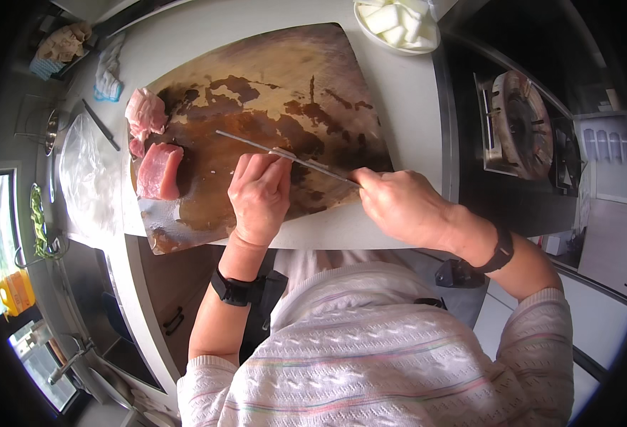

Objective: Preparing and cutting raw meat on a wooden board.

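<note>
My right hand (399, 205) is closed around the handle end of a knife (319, 167), whose thin blade, seen nearly edge-on, points up and left over a wet wooden cutting board (292, 58). My left hand (260, 195) is bunched against the blade's near side, fingertips curled; a small pale bit (283, 152) shows there, and whether the fingers grip it or the blade cannot be told. At the board's left side lie a block of raw pink meat (158, 172) and, above it, a paler, fatty meat piece (146, 113).
A white bowl of pale cut vegetable chunks (396, 24) stands at the top. Right of the counter is a gas burner (521, 125). To the left lie a clear plastic bag (90, 176), a dark narrow utensil (101, 125) and a white glove (109, 69).
</note>
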A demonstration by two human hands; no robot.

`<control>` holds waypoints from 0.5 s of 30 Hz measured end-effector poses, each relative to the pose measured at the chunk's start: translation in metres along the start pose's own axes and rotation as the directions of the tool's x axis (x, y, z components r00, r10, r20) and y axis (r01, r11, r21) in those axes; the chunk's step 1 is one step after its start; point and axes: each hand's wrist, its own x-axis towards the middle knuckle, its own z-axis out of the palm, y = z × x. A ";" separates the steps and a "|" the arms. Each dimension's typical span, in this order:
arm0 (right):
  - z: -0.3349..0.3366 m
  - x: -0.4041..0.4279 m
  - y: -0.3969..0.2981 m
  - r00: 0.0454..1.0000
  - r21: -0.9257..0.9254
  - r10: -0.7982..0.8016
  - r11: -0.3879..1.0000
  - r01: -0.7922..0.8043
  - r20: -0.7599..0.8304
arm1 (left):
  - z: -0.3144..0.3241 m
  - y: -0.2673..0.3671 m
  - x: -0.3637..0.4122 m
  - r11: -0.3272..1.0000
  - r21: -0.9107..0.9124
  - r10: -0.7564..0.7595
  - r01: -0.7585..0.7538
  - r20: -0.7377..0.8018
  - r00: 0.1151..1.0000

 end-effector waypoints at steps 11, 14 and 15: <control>0.012 -0.004 -0.009 0.995 0.074 0.037 0.996 -0.044 0.095 | -0.002 0.007 -0.016 0.999 0.038 0.014 -0.015 0.009 1.000; 0.023 0.030 -0.013 0.998 -0.022 -0.031 0.999 0.032 0.046 | -0.001 0.008 -0.015 0.999 -0.014 -0.045 0.046 0.047 0.998; 0.023 0.034 -0.012 0.998 -0.060 -0.050 0.997 0.053 0.041 | 0.000 0.005 -0.014 0.999 -0.014 -0.048 0.049 0.047 0.998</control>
